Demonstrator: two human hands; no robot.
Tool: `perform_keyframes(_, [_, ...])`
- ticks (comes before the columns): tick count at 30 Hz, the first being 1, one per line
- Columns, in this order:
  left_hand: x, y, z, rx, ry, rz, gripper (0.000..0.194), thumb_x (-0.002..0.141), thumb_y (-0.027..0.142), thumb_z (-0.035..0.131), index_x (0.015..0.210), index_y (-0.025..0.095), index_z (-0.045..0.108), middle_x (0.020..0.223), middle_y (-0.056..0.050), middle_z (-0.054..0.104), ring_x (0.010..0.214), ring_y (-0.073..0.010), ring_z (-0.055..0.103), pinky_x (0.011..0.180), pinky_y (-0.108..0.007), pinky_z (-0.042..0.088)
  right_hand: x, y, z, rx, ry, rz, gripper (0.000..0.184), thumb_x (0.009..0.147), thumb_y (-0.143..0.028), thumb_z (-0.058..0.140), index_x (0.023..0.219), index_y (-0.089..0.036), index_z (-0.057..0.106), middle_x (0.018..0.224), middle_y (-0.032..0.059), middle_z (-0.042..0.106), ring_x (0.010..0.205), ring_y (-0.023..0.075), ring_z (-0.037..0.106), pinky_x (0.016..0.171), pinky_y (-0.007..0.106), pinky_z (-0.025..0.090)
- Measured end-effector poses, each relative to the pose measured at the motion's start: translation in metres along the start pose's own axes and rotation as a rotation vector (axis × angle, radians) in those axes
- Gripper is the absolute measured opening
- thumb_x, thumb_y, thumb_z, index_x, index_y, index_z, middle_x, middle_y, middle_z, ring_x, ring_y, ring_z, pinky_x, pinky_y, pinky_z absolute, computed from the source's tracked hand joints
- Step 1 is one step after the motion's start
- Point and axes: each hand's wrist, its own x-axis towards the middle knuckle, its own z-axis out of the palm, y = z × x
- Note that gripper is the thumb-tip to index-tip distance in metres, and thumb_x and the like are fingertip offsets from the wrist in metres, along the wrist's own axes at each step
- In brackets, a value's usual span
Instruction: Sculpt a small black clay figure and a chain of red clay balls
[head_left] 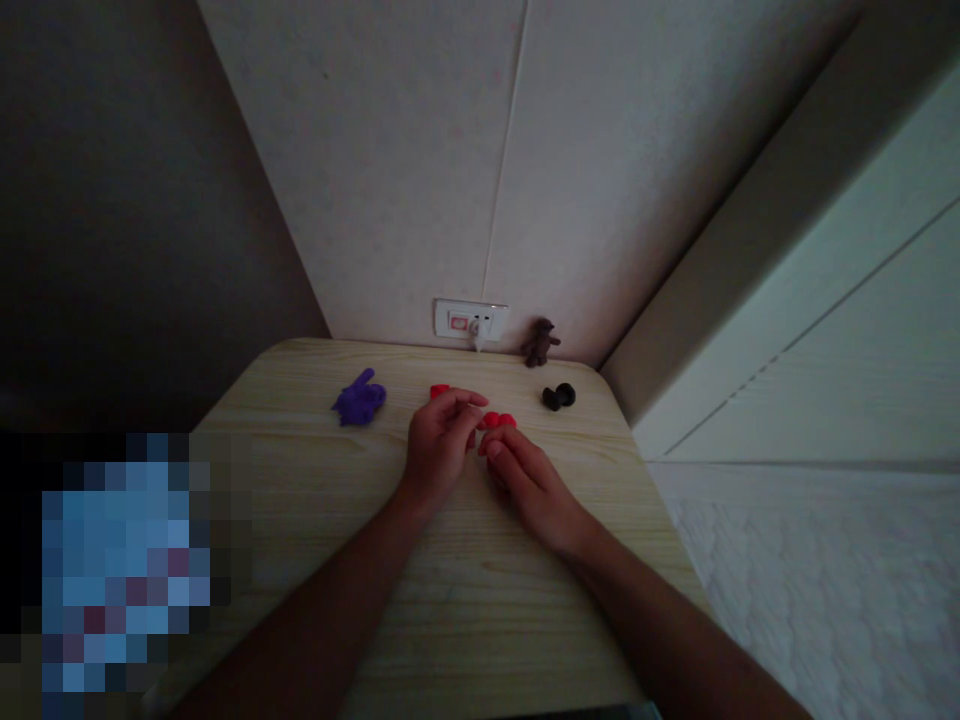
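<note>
My left hand (439, 450) and my right hand (529, 485) meet above the middle of the tabletop, fingertips almost touching. On the left, the fingers bend round with thumb and fingertips close together; whatever they pinch is hidden. My right hand is closed, its thumb pressed over curled fingers, and its contents cannot be made out. Just beyond the fingertips show red rounded pieces (500, 420), which look like modelling clay. Another red piece (439, 391) is partly covered by my left hand.
A purple clay-like figure (360, 400) lies to the left on the wooden table (465, 620). At the back right stand a dark brown figure (540, 343) and black rounded pieces (560, 397). A wall socket (470, 320) with a plug sits behind the table's rear edge.
</note>
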Motion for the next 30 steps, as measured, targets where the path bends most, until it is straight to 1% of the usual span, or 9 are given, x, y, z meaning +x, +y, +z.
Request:
perform_keyframes(5, [-0.0001, 0.0015, 0.0009, 0.004, 0.027, 0.009, 0.018, 0.072, 0.031, 0.07, 0.081, 0.015, 0.073, 0.061, 0.001, 0.064, 0.055, -0.0124, 0.057, 0.053, -0.024, 0.045, 0.0035, 0.0011, -0.001, 0.082, -0.013, 0.046, 0.02, 0.1, -0.033, 0.05, 0.103, -0.022, 0.066, 0.072, -0.0026, 0.047, 0.064, 0.0145, 0.042, 0.059, 0.028, 0.036])
perform_keyframes(9, [-0.0003, 0.0011, 0.0008, 0.009, 0.021, 0.0, 0.019, 0.072, 0.032, 0.07, 0.081, 0.015, 0.072, 0.058, 0.002, 0.061, 0.05, -0.011, 0.051, 0.048, -0.024, 0.04, 0.0058, 0.0065, -0.0007, 0.245, -0.024, 0.103, 0.019, 0.088, -0.027, 0.052, 0.098, -0.02, 0.067, 0.067, -0.0042, 0.043, 0.058, 0.0135, 0.039, 0.054, 0.028, 0.031])
perform_keyframes(11, [-0.0005, 0.0002, 0.0003, 0.018, 0.016, 0.0, 0.02, 0.074, 0.033, 0.069, 0.082, 0.015, 0.072, 0.057, 0.003, 0.06, 0.048, -0.0105, 0.048, 0.046, -0.024, 0.038, 0.006, 0.0077, -0.0002, 0.253, -0.019, 0.126, 0.017, 0.086, -0.027, 0.052, 0.091, -0.02, 0.067, 0.063, -0.0049, 0.042, 0.055, 0.0132, 0.038, 0.051, 0.028, 0.029])
perform_keyframes(13, [-0.0005, -0.001, -0.0004, 0.033, 0.012, 0.005, 0.02, 0.075, 0.033, 0.069, 0.084, 0.015, 0.072, 0.057, 0.003, 0.06, 0.048, -0.0105, 0.047, 0.046, -0.024, 0.037, 0.0053, 0.0074, 0.0004, 0.219, 0.0, 0.129, 0.014, 0.089, -0.028, 0.052, 0.083, -0.021, 0.062, 0.061, -0.005, 0.042, 0.054, 0.0128, 0.038, 0.05, 0.028, 0.028])
perform_keyframes(18, [0.0002, -0.0025, -0.0012, 0.038, 0.009, 0.004, 0.02, 0.077, 0.033, 0.069, 0.085, 0.015, 0.073, 0.059, 0.002, 0.061, 0.049, -0.0103, 0.048, 0.047, -0.024, 0.037, 0.0023, 0.0041, 0.0017, 0.212, 0.031, 0.118, 0.034, 0.101, -0.038, 0.048, 0.071, -0.023, 0.049, 0.06, -0.0052, 0.042, 0.053, 0.0114, 0.035, 0.05, 0.027, 0.028])
perform_keyframes(21, [0.0005, -0.0024, -0.0008, 0.028, 0.01, -0.003, 0.019, 0.075, 0.031, 0.069, 0.084, 0.016, 0.073, 0.058, 0.003, 0.06, 0.048, -0.0101, 0.048, 0.047, -0.024, 0.036, 0.0011, 0.0038, 0.0021, 0.193, 0.067, 0.159, 0.036, 0.102, -0.039, 0.048, 0.069, -0.023, 0.047, 0.057, -0.0062, 0.037, 0.051, 0.0111, 0.031, 0.049, 0.027, 0.025])
perform_keyframes(26, [0.0005, -0.0038, -0.0007, 0.025, 0.007, 0.001, 0.017, 0.077, 0.031, 0.07, 0.085, 0.016, 0.073, 0.058, 0.003, 0.06, 0.048, -0.0098, 0.048, 0.046, -0.023, 0.036, 0.0007, 0.0042, 0.0023, 0.139, 0.109, 0.131, 0.035, 0.104, -0.038, 0.045, 0.073, -0.023, 0.05, 0.058, -0.0055, 0.039, 0.051, 0.0122, 0.033, 0.05, 0.027, 0.027])
perform_keyframes(28, [0.0004, -0.0044, -0.0009, 0.026, 0.005, 0.005, 0.017, 0.077, 0.031, 0.07, 0.084, 0.016, 0.073, 0.058, 0.003, 0.06, 0.048, -0.0095, 0.048, 0.046, -0.023, 0.036, 0.0013, 0.0038, 0.0019, 0.155, 0.089, 0.095, 0.032, 0.104, -0.04, 0.046, 0.079, -0.023, 0.056, 0.061, -0.0053, 0.04, 0.053, 0.0128, 0.034, 0.051, 0.027, 0.029])
perform_keyframes(30, [0.0003, -0.0045, -0.0011, 0.023, 0.001, 0.007, 0.016, 0.076, 0.031, 0.07, 0.084, 0.016, 0.073, 0.058, 0.003, 0.061, 0.048, -0.0098, 0.049, 0.047, -0.023, 0.037, 0.0022, 0.0034, 0.0009, 0.154, 0.069, 0.054, 0.027, 0.104, -0.041, 0.047, 0.091, -0.022, 0.061, 0.069, -0.0035, 0.047, 0.058, 0.0134, 0.038, 0.054, 0.027, 0.033])
